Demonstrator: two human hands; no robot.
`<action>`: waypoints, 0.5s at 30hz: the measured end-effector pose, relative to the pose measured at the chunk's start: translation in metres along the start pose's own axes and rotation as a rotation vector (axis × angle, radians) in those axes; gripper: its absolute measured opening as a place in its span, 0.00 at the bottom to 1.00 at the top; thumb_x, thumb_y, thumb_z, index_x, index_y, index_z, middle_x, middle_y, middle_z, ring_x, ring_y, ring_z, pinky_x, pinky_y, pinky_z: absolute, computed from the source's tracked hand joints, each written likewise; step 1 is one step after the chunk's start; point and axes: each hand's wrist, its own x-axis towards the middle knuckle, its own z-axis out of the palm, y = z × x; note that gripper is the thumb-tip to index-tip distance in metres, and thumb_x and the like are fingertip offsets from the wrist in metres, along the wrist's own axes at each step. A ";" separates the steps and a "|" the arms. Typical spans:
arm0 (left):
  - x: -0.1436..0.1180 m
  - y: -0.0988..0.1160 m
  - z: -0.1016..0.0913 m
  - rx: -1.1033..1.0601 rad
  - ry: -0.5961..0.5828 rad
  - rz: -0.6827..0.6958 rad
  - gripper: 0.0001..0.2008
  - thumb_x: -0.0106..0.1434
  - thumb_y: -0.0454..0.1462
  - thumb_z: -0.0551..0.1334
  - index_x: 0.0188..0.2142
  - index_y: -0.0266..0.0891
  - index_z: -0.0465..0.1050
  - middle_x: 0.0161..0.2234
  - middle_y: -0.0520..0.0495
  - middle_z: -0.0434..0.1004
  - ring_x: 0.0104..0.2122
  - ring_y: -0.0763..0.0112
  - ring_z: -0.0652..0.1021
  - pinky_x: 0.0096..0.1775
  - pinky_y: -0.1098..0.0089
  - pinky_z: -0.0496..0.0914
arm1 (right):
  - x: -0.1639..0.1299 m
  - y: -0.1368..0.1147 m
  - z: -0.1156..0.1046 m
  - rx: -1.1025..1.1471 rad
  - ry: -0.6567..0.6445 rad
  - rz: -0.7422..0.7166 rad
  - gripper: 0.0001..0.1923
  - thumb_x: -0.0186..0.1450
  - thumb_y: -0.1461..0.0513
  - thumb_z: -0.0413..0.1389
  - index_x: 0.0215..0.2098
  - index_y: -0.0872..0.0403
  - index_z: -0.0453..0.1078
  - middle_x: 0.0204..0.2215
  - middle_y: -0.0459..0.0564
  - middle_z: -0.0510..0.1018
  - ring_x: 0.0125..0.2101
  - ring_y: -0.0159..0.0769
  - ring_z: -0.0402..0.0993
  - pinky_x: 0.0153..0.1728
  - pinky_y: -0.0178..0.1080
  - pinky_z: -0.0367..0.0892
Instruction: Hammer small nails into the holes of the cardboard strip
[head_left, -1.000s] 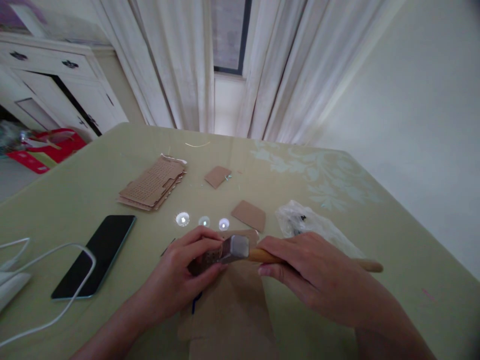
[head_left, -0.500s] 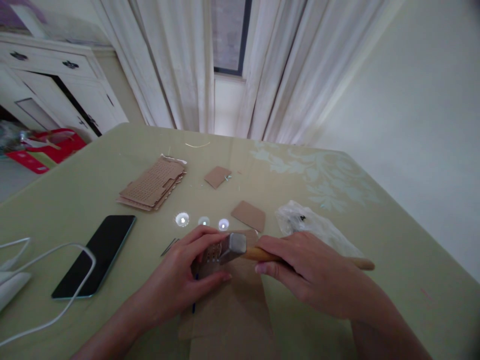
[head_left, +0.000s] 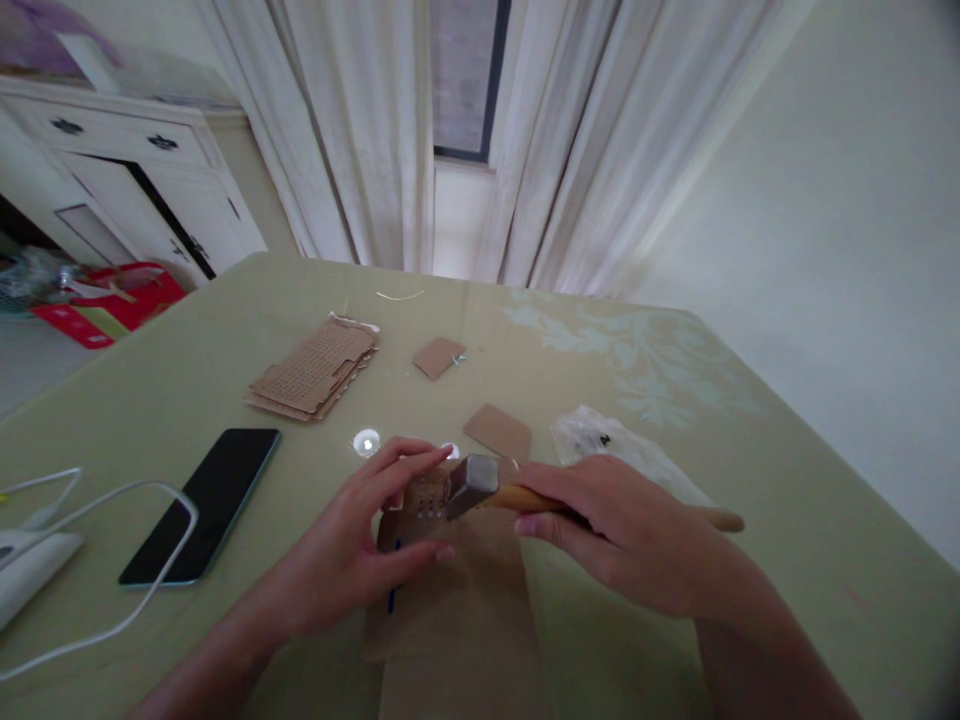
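My right hand (head_left: 622, 535) is wrapped round the wooden handle of a hammer (head_left: 474, 482). The metal head rests against, or hangs just over, a brown cardboard piece with rows of small holes (head_left: 429, 492); contact is hard to make out. Around the left side of that piece curves my left hand (head_left: 360, 535), thumb and fingers apart, their tips at or on the cardboard. Beneath lies a larger brown cardboard sheet (head_left: 465, 610), reaching toward me. A short blue mark or stick (head_left: 394, 580) shows near my left thumb.
A stack of perforated cardboard (head_left: 315, 370) lies back left. Two small cardboard pieces (head_left: 499, 432) (head_left: 439, 357) are beyond my hands. A clear plastic bag (head_left: 637, 455) sits behind my right hand. At left are a phone (head_left: 206, 505) and a white cable (head_left: 184, 500).
The view has shifted slightly. The hammer head stands a little farther from my left fingers, and more of the holed cardboard shows between them. Both hands keep much the same pose.
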 end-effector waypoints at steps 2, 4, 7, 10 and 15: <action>-0.003 -0.007 -0.020 0.063 0.123 -0.021 0.24 0.70 0.47 0.69 0.64 0.53 0.74 0.56 0.46 0.78 0.35 0.71 0.76 0.38 0.71 0.73 | -0.004 0.002 -0.003 0.026 0.035 -0.001 0.09 0.80 0.57 0.56 0.47 0.49 0.77 0.34 0.46 0.82 0.34 0.39 0.75 0.36 0.40 0.58; -0.009 -0.019 -0.040 0.206 0.250 -0.114 0.15 0.72 0.50 0.65 0.53 0.49 0.82 0.44 0.49 0.82 0.29 0.71 0.72 0.32 0.70 0.68 | -0.007 0.004 -0.005 0.026 0.068 0.002 0.10 0.80 0.57 0.55 0.46 0.50 0.77 0.35 0.48 0.82 0.35 0.40 0.75 0.37 0.41 0.59; -0.020 -0.042 -0.057 0.478 0.161 -0.338 0.16 0.70 0.53 0.63 0.42 0.48 0.84 0.35 0.49 0.83 0.29 0.65 0.76 0.33 0.66 0.68 | -0.008 0.005 -0.006 0.005 0.073 0.000 0.10 0.80 0.57 0.55 0.47 0.50 0.77 0.34 0.48 0.82 0.34 0.41 0.75 0.37 0.41 0.59; -0.027 -0.059 -0.053 0.558 -0.006 -0.504 0.19 0.69 0.52 0.58 0.41 0.45 0.82 0.37 0.45 0.85 0.34 0.57 0.82 0.36 0.63 0.70 | -0.006 0.004 -0.004 0.004 0.042 -0.002 0.09 0.80 0.57 0.55 0.50 0.49 0.78 0.32 0.47 0.81 0.32 0.39 0.75 0.35 0.40 0.58; -0.021 -0.065 -0.037 0.645 -0.090 -0.528 0.17 0.71 0.46 0.52 0.41 0.42 0.77 0.41 0.40 0.84 0.40 0.52 0.83 0.41 0.59 0.70 | -0.005 0.003 -0.002 -0.011 0.033 -0.007 0.08 0.79 0.57 0.57 0.47 0.49 0.78 0.30 0.46 0.80 0.32 0.39 0.75 0.35 0.40 0.55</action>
